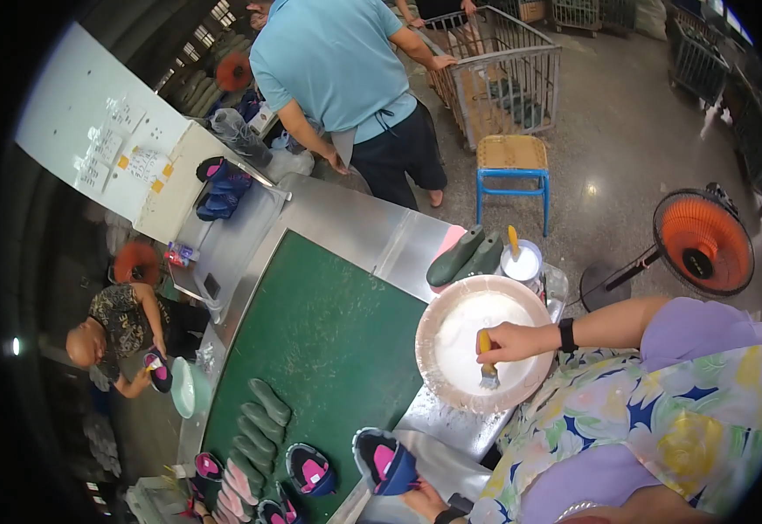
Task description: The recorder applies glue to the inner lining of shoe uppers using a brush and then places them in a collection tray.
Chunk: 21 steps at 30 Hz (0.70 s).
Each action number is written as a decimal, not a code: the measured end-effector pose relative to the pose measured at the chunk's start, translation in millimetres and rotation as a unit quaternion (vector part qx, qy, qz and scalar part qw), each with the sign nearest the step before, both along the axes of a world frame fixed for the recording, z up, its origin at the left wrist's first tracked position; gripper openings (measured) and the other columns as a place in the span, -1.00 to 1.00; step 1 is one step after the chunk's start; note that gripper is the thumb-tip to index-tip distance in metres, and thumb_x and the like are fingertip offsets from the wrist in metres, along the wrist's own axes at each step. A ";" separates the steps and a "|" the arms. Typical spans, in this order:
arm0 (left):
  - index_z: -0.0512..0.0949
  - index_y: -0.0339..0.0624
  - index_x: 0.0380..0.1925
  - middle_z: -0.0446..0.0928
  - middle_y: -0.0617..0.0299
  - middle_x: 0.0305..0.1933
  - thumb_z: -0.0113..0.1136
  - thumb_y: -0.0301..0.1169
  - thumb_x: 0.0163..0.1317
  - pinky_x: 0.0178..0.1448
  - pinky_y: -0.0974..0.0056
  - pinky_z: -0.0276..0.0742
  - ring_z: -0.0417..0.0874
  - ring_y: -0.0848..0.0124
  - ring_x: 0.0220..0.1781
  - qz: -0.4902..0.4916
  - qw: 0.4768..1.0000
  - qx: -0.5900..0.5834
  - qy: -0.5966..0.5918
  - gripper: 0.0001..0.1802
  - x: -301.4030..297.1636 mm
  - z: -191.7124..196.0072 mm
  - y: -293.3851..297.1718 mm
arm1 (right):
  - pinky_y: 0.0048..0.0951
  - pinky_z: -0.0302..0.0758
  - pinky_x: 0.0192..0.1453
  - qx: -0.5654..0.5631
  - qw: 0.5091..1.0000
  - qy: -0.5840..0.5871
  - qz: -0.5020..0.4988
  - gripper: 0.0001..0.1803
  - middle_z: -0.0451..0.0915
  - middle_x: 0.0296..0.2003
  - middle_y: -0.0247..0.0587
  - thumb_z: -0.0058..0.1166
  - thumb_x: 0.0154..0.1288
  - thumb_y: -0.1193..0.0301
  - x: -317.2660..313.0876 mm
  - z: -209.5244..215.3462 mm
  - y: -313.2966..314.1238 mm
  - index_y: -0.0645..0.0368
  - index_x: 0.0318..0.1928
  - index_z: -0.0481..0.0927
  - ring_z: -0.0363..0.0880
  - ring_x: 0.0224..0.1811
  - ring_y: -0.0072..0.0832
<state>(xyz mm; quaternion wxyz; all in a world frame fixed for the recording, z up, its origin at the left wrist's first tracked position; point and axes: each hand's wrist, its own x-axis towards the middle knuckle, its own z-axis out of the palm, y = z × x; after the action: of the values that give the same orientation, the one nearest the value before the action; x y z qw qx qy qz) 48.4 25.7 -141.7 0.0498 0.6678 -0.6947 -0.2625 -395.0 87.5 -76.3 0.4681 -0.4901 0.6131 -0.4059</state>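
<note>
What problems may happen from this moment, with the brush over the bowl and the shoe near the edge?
1. The right hand dips the brush in the bowl of white liquid; the brush may drip on the way out.
2. The bowl sits near the table's edge; a push might tip it.
3. The left hand holds the shoe by that edge; it could slip off.

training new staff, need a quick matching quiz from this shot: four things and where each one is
Things:
1 brush
2 navy and pink shoe
3 blue stool
4 orange fan

Places:
A on the floor right of the bench
B in the right hand, over the white basin
C by the wire cart
D at the left hand, at the green belt's near end

Pairs: 1-B, 2-D, 3-C, 4-A
</note>
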 end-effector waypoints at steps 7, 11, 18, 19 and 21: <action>0.40 -0.39 0.18 0.49 -0.03 0.20 0.00 -0.35 0.43 0.33 0.17 0.43 0.52 0.21 0.17 0.247 0.704 0.044 0.664 -0.58 3.3 -49.5 6.5 | -0.47 0.53 -0.22 0.007 0.997 0.015 -0.074 -0.71 0.66 -0.36 -0.22 0.17 0.36 0.24 -33.9 11.0 42.0 0.26 -0.19 0.54 0.63 -0.31 -0.53; 0.44 -0.31 0.17 0.48 -0.09 0.21 -0.03 -0.27 0.44 0.34 0.10 0.39 0.49 0.11 0.21 0.234 0.790 0.047 0.565 -0.57 14.9 -60.2 17.1 | -0.49 0.52 -0.20 0.040 0.992 -0.039 -0.111 -0.70 0.65 -0.33 -0.20 0.16 0.35 0.24 -40.0 7.8 55.2 0.25 -0.18 0.53 0.62 -0.28 -0.54; 0.52 -0.18 0.15 0.46 -0.18 0.22 -0.07 -0.14 0.44 0.36 -0.01 0.33 0.43 -0.07 0.27 -0.059 0.996 0.028 0.064 -0.55 89.4 -104.0 31.0 | -0.50 0.55 -0.21 0.017 0.995 -0.023 -0.098 -0.69 0.65 -0.36 -0.25 0.16 0.36 0.23 -42.8 4.5 54.3 0.25 -0.16 0.55 0.63 -0.31 -0.56; 0.54 -0.16 0.15 0.46 -0.20 0.22 -0.08 -0.12 0.45 0.36 -0.03 0.32 0.42 -0.10 0.28 -0.074 0.995 0.040 0.046 -0.54 100.4 -107.9 30.2 | -0.49 0.55 -0.20 0.007 0.995 -0.026 -0.099 -0.69 0.65 -0.36 -0.26 0.17 0.36 0.22 -45.7 4.3 53.5 0.25 -0.15 0.55 0.63 -0.30 -0.57; 0.51 -0.18 0.10 0.53 0.00 -0.01 0.01 -0.22 0.40 0.09 0.11 0.44 0.50 0.11 0.03 0.098 0.946 0.125 0.283 -0.62 115.4 -101.8 21.7 | -0.49 0.56 -0.20 -0.005 0.997 -0.030 -0.066 -0.69 0.65 -0.35 -0.27 0.17 0.36 0.22 -49.2 2.7 51.2 0.24 -0.15 0.56 0.64 -0.28 -0.57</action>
<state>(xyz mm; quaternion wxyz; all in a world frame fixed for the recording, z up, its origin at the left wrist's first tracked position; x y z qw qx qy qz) 163.8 47.5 -243.5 0.1862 0.6317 -0.5443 -0.5197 -444.2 138.8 -73.5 0.4561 -0.4389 0.6272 -0.4538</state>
